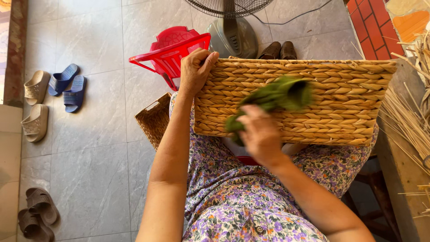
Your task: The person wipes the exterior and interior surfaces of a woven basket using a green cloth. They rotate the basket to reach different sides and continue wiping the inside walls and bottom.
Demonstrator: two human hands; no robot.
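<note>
- Grey marble-patterned floor tiles [89, 148] lay underneath, seen from above past a lap in a floral dress [233, 201]
- Woven basket [313, 101]: large, rectangular, of braided pale straw, resting tilted on the lap with one broad side facing the camera
- Left hand [195, 71]: closed over the basket's upper left corner, fingers curled over the rim, steadying it
- Right hand [260, 132]: gripped a bunched green cloth [280, 96] and pressed it against the braided side; the cloth was motion-blurred, which suggested rubbing
- Judgement on doing the wiping well: the left hand's hold looked needed to stop the basket sliding off the lap; strokes along the run of the braid would probably catch less than strokes across it; light pressure would likely spare the loose strands
- Smaller woven basket [154, 118]: on the floor just beside the left knee, partly hidden by the forearm
- Red plastic chair [172, 49]: beyond the basket
- Standing fan [233, 31]: grey base, grille partly out of frame, cord trailing right
- Brown shoes [278, 50]: one pair, beside the fan base
- Blue sandals [67, 87], beige sandals [36, 105] and brown sandals [38, 210]: along the left
- Dry straw stalks [410, 116]: heaped on a wooden surface [398, 179] at right
</note>
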